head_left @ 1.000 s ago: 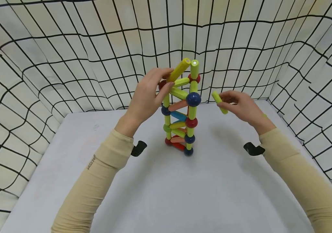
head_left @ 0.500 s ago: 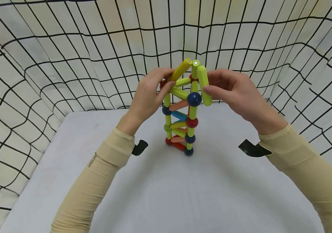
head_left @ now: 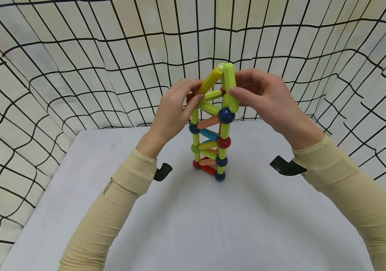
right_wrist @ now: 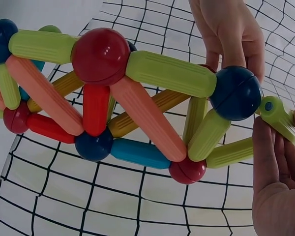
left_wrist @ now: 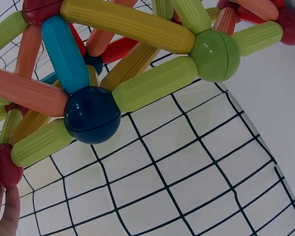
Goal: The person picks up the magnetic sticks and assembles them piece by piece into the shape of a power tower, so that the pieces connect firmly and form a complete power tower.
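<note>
A tower of magnetic sticks and balls (head_left: 208, 122) stands upright on the white table. My left hand (head_left: 170, 111) pinches the red ball (left_wrist: 6, 164) at its upper left corner, right where a yellow stick (head_left: 210, 80) leans up to the right. Between thumb and fingers, my right hand (head_left: 265, 96) holds a lime green stick (head_left: 230, 88) nearly upright. The stick's lower end is right at the upper dark blue ball (head_left: 226, 115). It overlaps another green upright behind it. In the right wrist view, a round magnet end shows on the held stick (right_wrist: 280, 118).
White cloth walls with a black grid (head_left: 139, 49) enclose the table's back and sides. The white tabletop (head_left: 193, 226) stretches in front of the tower. Black pieces (head_left: 163, 172) stick out by both sleeve cuffs.
My right hand has carried the lime green stick leftward and up, from beside the tower to its top right corner, turning it more upright. The left hand has stayed at the red ball.
</note>
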Demonstrator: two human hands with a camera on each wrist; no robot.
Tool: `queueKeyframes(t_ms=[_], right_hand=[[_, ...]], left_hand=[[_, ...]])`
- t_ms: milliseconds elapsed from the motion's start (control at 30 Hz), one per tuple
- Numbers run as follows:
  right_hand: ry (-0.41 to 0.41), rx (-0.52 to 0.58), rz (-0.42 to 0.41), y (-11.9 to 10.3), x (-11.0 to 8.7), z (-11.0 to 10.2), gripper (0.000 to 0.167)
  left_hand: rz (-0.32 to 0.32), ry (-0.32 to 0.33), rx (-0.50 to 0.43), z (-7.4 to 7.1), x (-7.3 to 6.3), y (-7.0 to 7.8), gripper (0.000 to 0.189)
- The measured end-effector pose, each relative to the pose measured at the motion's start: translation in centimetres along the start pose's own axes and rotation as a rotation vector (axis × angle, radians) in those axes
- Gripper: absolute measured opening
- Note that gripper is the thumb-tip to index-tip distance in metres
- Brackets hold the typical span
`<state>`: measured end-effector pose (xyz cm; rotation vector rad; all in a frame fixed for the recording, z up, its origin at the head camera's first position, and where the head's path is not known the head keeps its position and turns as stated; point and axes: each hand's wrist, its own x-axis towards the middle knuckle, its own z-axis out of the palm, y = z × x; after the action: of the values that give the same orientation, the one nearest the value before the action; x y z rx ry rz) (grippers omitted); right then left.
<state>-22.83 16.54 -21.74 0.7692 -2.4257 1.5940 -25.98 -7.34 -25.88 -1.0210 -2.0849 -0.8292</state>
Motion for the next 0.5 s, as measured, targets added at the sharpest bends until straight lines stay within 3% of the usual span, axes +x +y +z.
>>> queueKeyframes(t_ms=[500], right_hand=[[0.053,-0.038,-0.051,-0.19,0.77,0.87,0.035]], left_hand=[[-0.024,0.012,-0.006,0.05,-0.1,0.04,0.03]])
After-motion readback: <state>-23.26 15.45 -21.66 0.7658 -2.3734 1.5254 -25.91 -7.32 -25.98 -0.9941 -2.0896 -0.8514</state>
